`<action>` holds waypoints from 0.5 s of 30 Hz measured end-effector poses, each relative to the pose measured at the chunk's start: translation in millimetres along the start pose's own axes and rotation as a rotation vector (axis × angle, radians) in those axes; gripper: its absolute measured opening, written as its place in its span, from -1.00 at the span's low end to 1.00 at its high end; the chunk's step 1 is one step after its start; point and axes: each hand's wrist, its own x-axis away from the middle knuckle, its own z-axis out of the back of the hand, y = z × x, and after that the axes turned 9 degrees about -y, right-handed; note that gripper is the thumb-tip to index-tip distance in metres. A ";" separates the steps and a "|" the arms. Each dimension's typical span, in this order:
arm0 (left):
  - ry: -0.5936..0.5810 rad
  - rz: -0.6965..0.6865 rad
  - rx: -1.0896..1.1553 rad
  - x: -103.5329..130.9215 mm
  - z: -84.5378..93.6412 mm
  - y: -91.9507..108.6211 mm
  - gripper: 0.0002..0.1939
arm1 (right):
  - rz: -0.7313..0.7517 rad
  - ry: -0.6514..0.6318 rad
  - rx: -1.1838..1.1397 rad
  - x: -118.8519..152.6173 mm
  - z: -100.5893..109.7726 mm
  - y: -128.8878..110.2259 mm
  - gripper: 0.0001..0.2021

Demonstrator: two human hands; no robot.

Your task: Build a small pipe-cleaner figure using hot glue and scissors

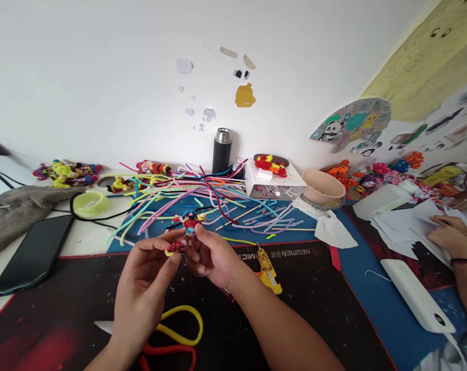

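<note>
My left hand (143, 281) pinches a small red fuzzy piece (175, 248) with yellow and pale ends. Close beside it, my right hand (217, 253) holds a small pipe-cleaner doll (189, 222) with a red body and blue parts, upright between thumb and fingers. Some fingertips of the right hand are hidden. Below the hands lies a pair of scissors (199, 325) with yellow and red handles, partly covered by my left wrist. Right of my right hand rests a yellow glue gun (269, 270).
Loose pipe cleaners (171, 198) spread behind my hands, by a black thermos (222, 152). A white box (254, 180) and a pink bowl (322, 186) stand further right. At left lies a phone (32, 252). A co-worker's hand (450, 234) touches papers near a white power bank (417, 293).
</note>
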 end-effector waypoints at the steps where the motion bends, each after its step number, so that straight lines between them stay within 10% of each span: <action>1: -0.010 -0.008 -0.005 -0.3 0.7 -1.5 -0.67 | -0.010 -0.008 -0.005 -0.3 0.7 1.0 -0.40; 15: -0.066 -0.017 -0.028 -4.4 0.3 -11.0 -0.69 | 0.094 0.137 0.042 -5.5 1.8 6.1 -0.49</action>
